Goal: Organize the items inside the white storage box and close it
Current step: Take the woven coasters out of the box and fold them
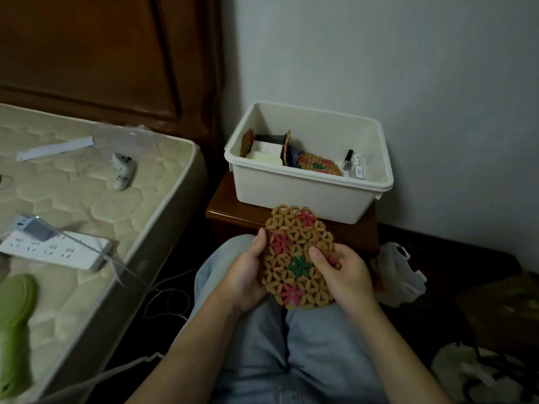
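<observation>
1. Head view: your jeans-clad lap [291, 360] fills the bottom centre of the frame, and just above it you hold a round woven mat [297, 258] with red and green flower shapes.
2. Your left hand [245, 275] grips the mat's left edge, thumb on top and fingers curled underneath.
3. Your right hand [344, 272] grips the right edge, thumb pressed onto the face near the green flower.
4. Above the mat, at centre frame, the white storage box [297, 193] stands open on a wooden nightstand [233, 211] by the wall.
5. Inside the box lie a second woven mat [319, 164] in the middle, a cream box [264, 156] at the left and a small bottle [348, 159] at the right.
6. At the left of the frame, a mattress [96, 199] carries a power strip [55, 252] and a green item [16, 330].
</observation>
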Demonstrator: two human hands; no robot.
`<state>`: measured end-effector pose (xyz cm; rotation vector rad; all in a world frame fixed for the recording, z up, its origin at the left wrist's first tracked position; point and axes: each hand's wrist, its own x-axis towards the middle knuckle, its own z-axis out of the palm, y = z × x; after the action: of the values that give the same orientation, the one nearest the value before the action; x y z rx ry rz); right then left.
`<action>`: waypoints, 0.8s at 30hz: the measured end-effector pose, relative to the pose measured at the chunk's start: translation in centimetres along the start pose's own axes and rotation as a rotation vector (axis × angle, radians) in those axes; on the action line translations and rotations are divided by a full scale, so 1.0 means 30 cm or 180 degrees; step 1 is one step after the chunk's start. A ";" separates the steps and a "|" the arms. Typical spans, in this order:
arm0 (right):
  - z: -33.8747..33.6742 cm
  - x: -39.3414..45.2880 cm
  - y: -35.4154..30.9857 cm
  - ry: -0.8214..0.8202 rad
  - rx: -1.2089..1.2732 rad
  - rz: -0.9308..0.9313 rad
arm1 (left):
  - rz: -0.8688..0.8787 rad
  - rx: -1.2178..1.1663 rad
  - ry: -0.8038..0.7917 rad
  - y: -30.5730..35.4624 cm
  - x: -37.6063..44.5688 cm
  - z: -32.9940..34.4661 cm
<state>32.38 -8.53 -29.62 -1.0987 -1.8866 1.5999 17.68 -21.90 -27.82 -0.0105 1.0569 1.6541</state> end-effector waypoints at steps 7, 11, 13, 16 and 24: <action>-0.016 -0.015 0.015 0.0489 0.0427 -0.0304 | 0.0198 -0.0140 -0.0179 -0.006 -0.016 -0.028; 0.005 -0.003 -0.005 0.0746 0.0974 -0.0385 | 0.0179 0.0018 -0.0371 -0.013 -0.008 -0.019; 0.029 0.011 -0.018 0.0886 0.0998 -0.0434 | 0.0072 0.0046 -0.0487 -0.022 0.000 -0.016; 0.059 0.043 -0.022 0.1161 0.0677 -0.0579 | -0.0139 -0.0105 -0.0700 -0.024 0.002 -0.026; 0.094 0.073 0.013 0.1120 0.0078 -0.0357 | -0.0347 -0.0074 -0.1359 -0.022 -0.004 -0.016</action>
<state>29.09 -8.53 -31.03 -1.1554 -1.6596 1.2693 18.00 -22.31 -28.46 0.2550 0.6991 1.4839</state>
